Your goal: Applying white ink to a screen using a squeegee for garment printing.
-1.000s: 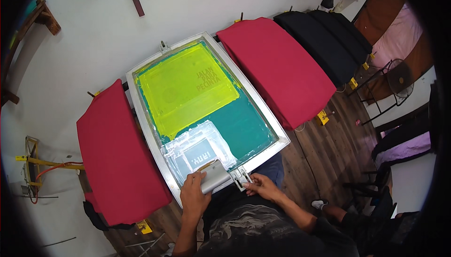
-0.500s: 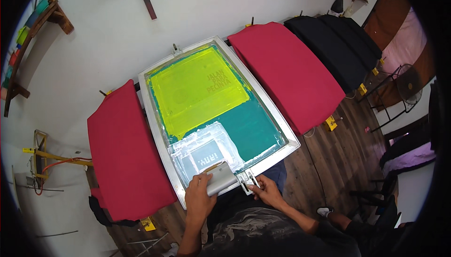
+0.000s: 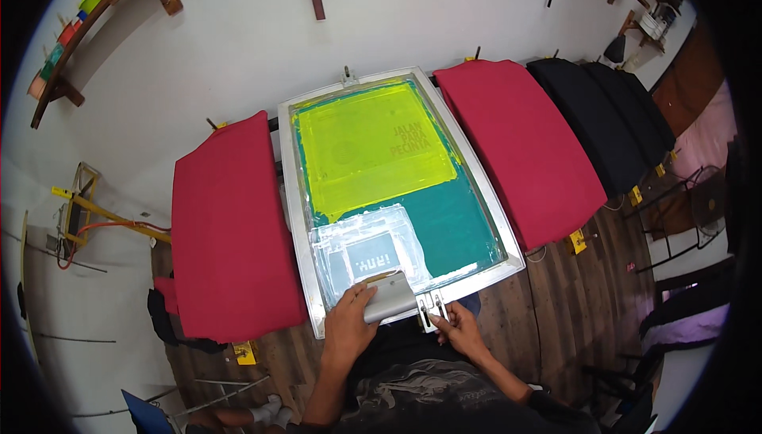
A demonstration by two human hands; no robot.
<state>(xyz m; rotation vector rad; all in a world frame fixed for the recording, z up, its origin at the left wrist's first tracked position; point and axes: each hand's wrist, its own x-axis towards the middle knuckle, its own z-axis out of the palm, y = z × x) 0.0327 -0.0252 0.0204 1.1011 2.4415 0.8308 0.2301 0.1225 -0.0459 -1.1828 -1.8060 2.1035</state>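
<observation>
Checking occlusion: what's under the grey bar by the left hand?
Beyond the grey bar, the framed screen shows its whitish patch. The left hand holds the bar's left end. Whatever lies directly beneath is covered.

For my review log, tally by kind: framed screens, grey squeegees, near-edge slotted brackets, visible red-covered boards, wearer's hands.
Framed screen: 1
Grey squeegee: 1
Slotted bracket, near edge: 1
Red-covered boards: 2
Hands: 2 (left hand, right hand)
Total: 7

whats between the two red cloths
In the head view, a metal-framed screen, coated yellow-green and teal, lies between the left red cloth and the right red cloth.
</observation>
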